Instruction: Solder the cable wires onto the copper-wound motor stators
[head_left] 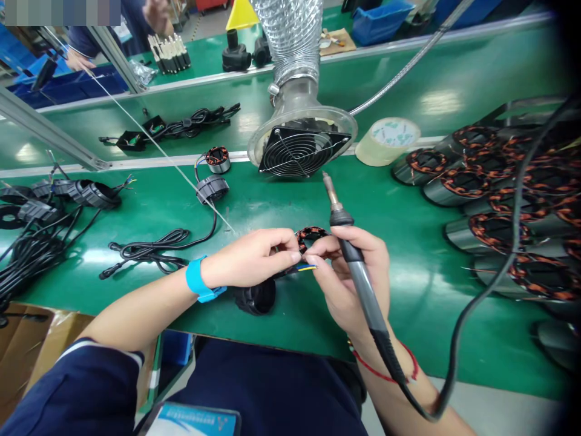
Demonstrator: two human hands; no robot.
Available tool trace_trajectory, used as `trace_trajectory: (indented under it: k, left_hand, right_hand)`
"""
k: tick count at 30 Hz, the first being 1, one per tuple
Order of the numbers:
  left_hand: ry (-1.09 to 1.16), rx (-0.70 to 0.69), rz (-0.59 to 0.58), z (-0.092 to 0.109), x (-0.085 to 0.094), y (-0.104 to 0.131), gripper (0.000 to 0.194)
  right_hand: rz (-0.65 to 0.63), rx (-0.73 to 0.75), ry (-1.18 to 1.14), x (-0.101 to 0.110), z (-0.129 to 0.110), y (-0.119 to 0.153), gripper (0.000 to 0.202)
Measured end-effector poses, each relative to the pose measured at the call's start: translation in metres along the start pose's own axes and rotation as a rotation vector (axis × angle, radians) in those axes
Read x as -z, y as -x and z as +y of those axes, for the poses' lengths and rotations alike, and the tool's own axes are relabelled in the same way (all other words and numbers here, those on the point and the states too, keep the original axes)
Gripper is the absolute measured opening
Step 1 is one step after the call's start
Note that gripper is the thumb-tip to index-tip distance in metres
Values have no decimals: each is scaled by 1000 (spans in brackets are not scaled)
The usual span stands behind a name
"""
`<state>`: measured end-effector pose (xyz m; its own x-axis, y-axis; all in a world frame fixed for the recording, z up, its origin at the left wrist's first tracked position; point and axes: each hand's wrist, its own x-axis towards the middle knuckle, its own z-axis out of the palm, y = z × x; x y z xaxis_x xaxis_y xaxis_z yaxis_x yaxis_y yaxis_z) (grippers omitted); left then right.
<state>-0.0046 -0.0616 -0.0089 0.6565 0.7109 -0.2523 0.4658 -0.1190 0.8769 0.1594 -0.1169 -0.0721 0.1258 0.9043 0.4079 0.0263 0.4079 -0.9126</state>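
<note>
My right hand (334, 289) is closed around a soldering iron (363, 281), whose bare tip points up and away from me. Its thumb and forefinger also pinch at thin wires (305, 267) with blue and yellow insulation. Opposite it, my left hand (254, 257) is closed, fingertips pressed on the same wires beside a motor stator (310, 236) with copper windings. The stator is partly hidden behind both hands. Just below my left hand lies a black round housing (257, 297) on the green bench. A thin strand of solder wire (172, 162) slants down behind my left hand.
A fume extractor fan (299, 151) hangs ahead. Rows of stators (499, 233) stand at right, near a tape roll (385, 142). Black cables (157, 245) and housings (91, 192) lie at left. The iron's cord (481, 297) loops at right. Another person's hand (79, 60) shows across the bench.
</note>
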Motion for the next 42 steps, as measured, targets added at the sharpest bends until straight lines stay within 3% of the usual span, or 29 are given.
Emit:
trace_trajectory:
  k: [3, 6, 12, 18, 21, 24, 35, 42]
  left_hand:
    - [236, 32, -79, -2, -3, -1, 15]
    - [472, 149, -146, -2, -4, -3, 15]
    - [292, 282, 5, -6, 3, -16, 14]
    - [300, 369, 37, -12, 4, -22, 12]
    - [318, 382, 36, -9, 3, -22, 12]
    - [339, 389, 45, -7, 1, -22, 13]
    - [352, 391, 47, -10, 2, -22, 13]
    - [355, 394, 50, -9, 1, -23, 15]
  right_hand:
    - [18, 5, -2, -3, 0, 0, 38]
    - [33, -32, 1, -5, 2, 0, 37]
    - [54, -184, 245, 15, 3, 1, 35]
    - [147, 13, 307, 34, 5, 17, 32]
    - [259, 104, 275, 34, 9, 23, 24]
    - [287, 162, 259, 34, 10, 24, 16]
    - [274, 173, 255, 35, 13, 24, 19]
    - [330, 140, 263, 35, 13, 26, 20]
